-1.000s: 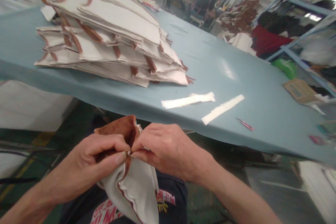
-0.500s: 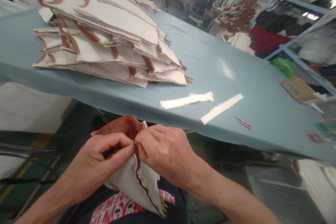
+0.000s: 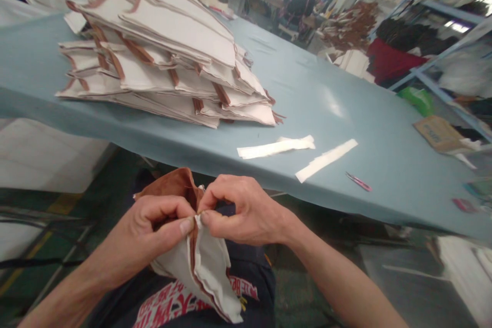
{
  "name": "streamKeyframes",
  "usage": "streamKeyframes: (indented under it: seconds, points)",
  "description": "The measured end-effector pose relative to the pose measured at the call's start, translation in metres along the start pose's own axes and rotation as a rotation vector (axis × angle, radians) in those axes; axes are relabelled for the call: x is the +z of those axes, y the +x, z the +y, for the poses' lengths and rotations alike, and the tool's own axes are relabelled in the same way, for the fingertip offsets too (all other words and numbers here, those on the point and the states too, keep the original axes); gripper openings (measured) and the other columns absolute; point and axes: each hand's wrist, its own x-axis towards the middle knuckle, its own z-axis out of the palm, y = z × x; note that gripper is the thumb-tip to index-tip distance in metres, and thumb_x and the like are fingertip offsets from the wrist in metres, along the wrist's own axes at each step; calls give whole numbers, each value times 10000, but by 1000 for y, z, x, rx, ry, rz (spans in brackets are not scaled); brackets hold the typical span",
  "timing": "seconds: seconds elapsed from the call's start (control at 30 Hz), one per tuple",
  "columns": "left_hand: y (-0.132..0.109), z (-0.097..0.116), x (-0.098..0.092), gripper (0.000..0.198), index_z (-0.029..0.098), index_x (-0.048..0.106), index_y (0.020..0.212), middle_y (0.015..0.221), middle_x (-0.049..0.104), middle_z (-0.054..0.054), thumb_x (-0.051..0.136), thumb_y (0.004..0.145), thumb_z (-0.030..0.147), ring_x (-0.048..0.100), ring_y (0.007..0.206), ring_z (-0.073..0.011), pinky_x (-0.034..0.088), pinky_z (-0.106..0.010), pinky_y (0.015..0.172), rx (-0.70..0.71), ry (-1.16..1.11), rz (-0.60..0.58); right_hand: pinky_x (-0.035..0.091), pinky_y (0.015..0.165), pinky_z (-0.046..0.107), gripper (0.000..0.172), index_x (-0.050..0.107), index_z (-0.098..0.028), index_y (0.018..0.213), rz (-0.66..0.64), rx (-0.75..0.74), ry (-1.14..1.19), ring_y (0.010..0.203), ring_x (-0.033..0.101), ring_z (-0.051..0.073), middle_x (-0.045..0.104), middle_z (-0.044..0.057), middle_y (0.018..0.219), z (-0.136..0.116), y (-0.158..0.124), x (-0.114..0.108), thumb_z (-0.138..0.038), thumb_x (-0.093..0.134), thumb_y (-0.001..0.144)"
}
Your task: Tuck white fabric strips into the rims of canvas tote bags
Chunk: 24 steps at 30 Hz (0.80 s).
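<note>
Fingers (image 3: 187,225) of the left hand (image 3: 148,228): thumb and forefinger pinched together, no clear gap at the tips, holding the edge of a white-and-brown cloth piece (image 3: 209,266). Right hand (image 3: 246,210), same pinch on the same edge, tips just beside the left ones; forefinger arched, a small hollow between it and the thumb.

Head view, clock read from the pinch, 12 at the top. Cloth piece lies below the near edge of the worktop (image 3: 292,87), over dark clothing (image 3: 249,251) with red lettering. White panel hangs from the pinch toward 5 o'clock, brown line along its folded seam; brown face shows toward 11.

On the worktop: stacked pile of white pieces with brown edging (image 3: 172,20), between 11 and 12. At 2, a white strip (image 3: 261,149); a second strip (image 3: 326,160) slants just beyond it. Pink snips (image 3: 359,182), just short of 3. Cardboard box (image 3: 438,133), farther out between 2 and 3.

Background, 1 o'clock: a person in dark clothes (image 3: 302,0), blurred. Red cloth (image 3: 395,59) at 2.
</note>
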Motion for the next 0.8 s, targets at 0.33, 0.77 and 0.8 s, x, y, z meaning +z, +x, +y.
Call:
streamKeyframes:
  seconds: [0.33, 0.77, 0.8]
  points:
    - [1, 0, -7, 476, 201, 634, 634, 608, 573, 30, 723, 976, 520, 456, 553, -115, 318, -209, 498, -8, 73, -42, 479, 742, 238, 63, 740, -203, 847, -201, 174, 228, 752, 628, 117, 740, -49, 827, 4, 10, -6, -206, 719, 906]
    - [13, 31, -8, 413, 209, 760, 728, 640, 595, 32, 619, 996, 489, 484, 572, -128, 337, -212, 502, -12, 390, -43, 389, 735, 308, 155, 786, -194, 906, -155, 128, -312, 822, 681, 170, 808, 22, 855, -12, 10, -9, -171, 708, 1038]
    - [14, 35, -10, 425, 211, 791, 759, 659, 631, 23, 608, 1006, 505, 518, 586, -137, 360, -213, 506, -12, 414, -59, 379, 725, 322, 160, 789, -189, 925, -160, 121, -404, 841, 689, 188, 819, 44, 875, -15, 12, -8, -172, 694, 1052]
